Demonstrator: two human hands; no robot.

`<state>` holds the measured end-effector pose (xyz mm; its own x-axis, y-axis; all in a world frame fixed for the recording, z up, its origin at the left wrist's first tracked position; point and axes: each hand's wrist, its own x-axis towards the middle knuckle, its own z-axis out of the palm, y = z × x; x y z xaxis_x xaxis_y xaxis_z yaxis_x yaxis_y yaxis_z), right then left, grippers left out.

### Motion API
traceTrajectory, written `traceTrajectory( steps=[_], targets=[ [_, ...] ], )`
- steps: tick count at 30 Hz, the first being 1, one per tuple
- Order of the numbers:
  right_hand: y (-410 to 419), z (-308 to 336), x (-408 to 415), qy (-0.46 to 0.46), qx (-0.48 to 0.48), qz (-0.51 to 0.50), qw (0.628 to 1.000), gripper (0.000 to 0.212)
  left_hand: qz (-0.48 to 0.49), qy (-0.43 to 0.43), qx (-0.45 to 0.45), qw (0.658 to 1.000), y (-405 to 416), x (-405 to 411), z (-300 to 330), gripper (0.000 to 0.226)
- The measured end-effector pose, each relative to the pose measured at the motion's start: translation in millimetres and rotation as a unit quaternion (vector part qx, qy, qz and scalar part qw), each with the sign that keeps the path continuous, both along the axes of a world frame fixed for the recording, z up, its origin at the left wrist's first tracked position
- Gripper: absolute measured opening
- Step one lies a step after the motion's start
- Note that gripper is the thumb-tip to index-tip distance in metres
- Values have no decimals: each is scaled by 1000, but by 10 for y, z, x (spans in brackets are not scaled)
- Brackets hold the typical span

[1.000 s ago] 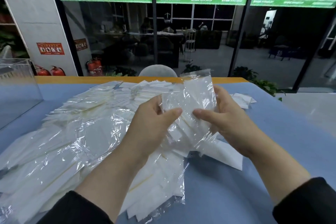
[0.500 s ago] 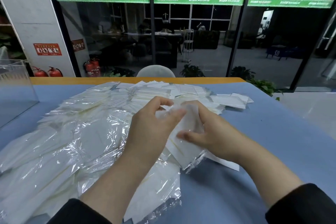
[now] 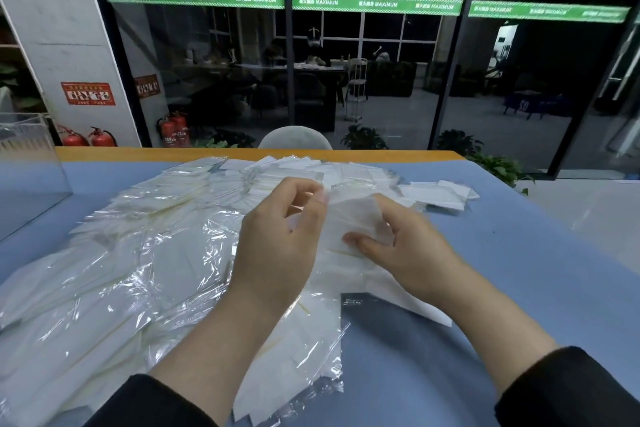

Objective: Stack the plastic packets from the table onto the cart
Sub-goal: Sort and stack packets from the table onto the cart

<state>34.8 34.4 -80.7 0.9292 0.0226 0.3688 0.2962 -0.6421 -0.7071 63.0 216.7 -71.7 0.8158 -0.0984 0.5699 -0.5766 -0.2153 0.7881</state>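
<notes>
Both hands meet over the middle of the pile: the left hand [image 3: 280, 239] has its fingers curled, thumb and forefinger pinching the near-left edge of one plastic packet [image 3: 353, 218], while the right hand [image 3: 398, 243] grips the same packet from the right, thumb lying across its lower face and fingers tucked behind. That packet is held just above the heap, tilted slightly toward the camera, its lower part touching the packets under it. Two forearms come up from the bottom edge, each in a dark sleeve [image 3: 568, 392] pushed back from the wrist.

Beneath and to the left spreads the heap of packets [image 3: 121, 270], too many and too overlapped to count; it runs from the near-left corner almost to the far wooden edge [image 3: 242, 153] of the table. A few loose packets [image 3: 440, 196] lie apart at the far right of the heap. Right of the hands the blue table top [image 3: 519, 270] is bare out to its right edge, and a bare patch also lies between the two forearms. One clear box [image 3: 31, 177] stands at the left edge, just beside the heap.

Beyond the table one grey chair back [image 3: 294, 137] shows at the far edge, then a glass wall. Four red fire extinguishers [image 3: 102, 137] stand on the floor at left. No cart can be made out
</notes>
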Motion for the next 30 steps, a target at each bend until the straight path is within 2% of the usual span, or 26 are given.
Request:
traceTrajectory(
  steps=[2, 5, 8, 11, 13, 15, 17, 19, 23, 27, 30],
  targets=[
    [42, -34, 12, -16, -54, -6, 998, 17, 1, 17, 3, 1000, -6, -19, 12, 35],
    [167, 5, -10, -34, -107, -21, 993, 16, 41, 26, 47, 998, -41, -21, 2, 73],
    [227, -1, -18, -39, -97, -15, 994, 34, 79, 40, 54, 995, -37, -6, -2, 88],
    [236, -8, -28, -49, -99, -16, 994, 49, 82, 45, 54, 994, -19, 0, 15, 90],
    [250, -8, -19, -63, -103, -20, 993, 45, 91, 45, 56, 993, -22, -9, 26, 87],
    [264, -27, 0, -77, -119, -27, 990, 38, 104, 45, 47, 992, -23, 1, 13, 70],
    [267, -42, 13, -84, -149, -39, 985, 28, 123, 33, 31, 991, -11, 22, 4, 43],
    [268, -31, 4, -66, -170, -46, 982, 31, 129, 16, 24, 991, 15, 41, 8, 28],
    [250, -29, -18, -31, -147, -57, 987, 37, 119, 37, 39, 991, 1, 64, -15, 45],
    [192, -41, -9, 3, -73, -66, 995, 48, 132, 66, 52, 988, 27, 157, -67, 30],
    [170, -47, 1, 23, -28, -39, 999, 64, 95, 90, 11, 991, 22, 138, -37, 49]
  ],
)
